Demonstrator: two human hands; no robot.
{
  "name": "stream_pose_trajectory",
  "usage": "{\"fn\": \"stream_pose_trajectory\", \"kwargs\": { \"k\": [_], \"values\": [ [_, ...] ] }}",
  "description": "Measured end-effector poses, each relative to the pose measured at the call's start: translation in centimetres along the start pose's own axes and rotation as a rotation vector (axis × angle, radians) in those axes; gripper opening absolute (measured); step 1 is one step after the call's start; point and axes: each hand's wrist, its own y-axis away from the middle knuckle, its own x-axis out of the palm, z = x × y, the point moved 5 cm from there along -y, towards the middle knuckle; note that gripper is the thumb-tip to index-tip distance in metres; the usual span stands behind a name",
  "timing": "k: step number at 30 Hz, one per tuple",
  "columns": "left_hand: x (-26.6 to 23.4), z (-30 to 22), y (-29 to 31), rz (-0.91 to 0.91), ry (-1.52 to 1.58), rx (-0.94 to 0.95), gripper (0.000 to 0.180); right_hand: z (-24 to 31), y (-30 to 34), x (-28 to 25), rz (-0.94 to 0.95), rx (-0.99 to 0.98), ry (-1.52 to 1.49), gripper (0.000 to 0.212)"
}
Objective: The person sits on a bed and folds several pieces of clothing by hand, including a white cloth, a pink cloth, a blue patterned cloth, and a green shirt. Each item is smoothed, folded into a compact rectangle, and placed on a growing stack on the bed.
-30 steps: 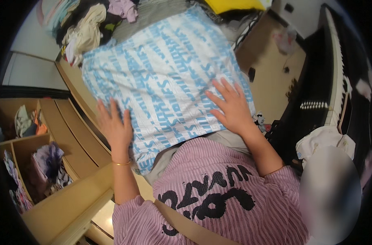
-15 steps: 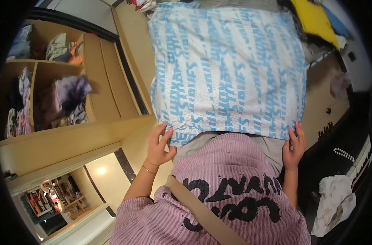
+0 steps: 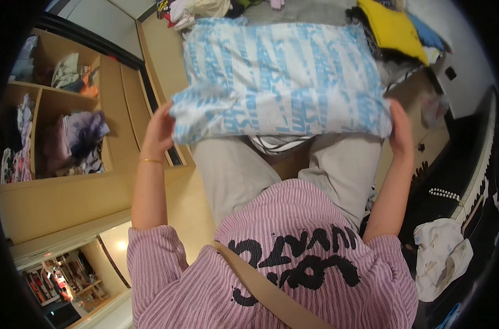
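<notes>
A white cloth with blue lettering lies spread in front of my knees, on a bed with grey bedding. Its near edge is raised and folds back over itself. My left hand is closed on the left end of that edge; the cloth hides some of its fingertips. At the right end my right hand grips the cloth, fingers tucked partly behind it. Below the raised edge, between my knees, shows a black-and-white striped fabric.
Folded clothes fill an open wardrobe on the left. A yellow garment lies on a pile at the far right of the bed, other clothes at the far left. A white patterned cloth hangs by the dark furniture on the right.
Both hands have moved away from me and grasped the cloth's near edge, lifting and folding it back. The view has shifted, so my trousers and more clothes at the far side show.
</notes>
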Motion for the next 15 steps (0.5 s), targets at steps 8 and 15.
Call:
{"fn": "stream_pose_trajectory", "kwargs": {
  "k": [8, 15],
  "values": [
    [-3.7, 3.4, 2.1, 0.056, -0.316, 0.133, 0.034, -0.8, 3.2, 1.0, -0.233, -0.058, 0.033, 0.052],
    [-1.0, 3.4, 2.1, -0.086, -0.445, 0.219, 0.039, -0.1, 4.0, 3.1, -0.401, -0.048, 0.154, 0.019]
  ]
}}
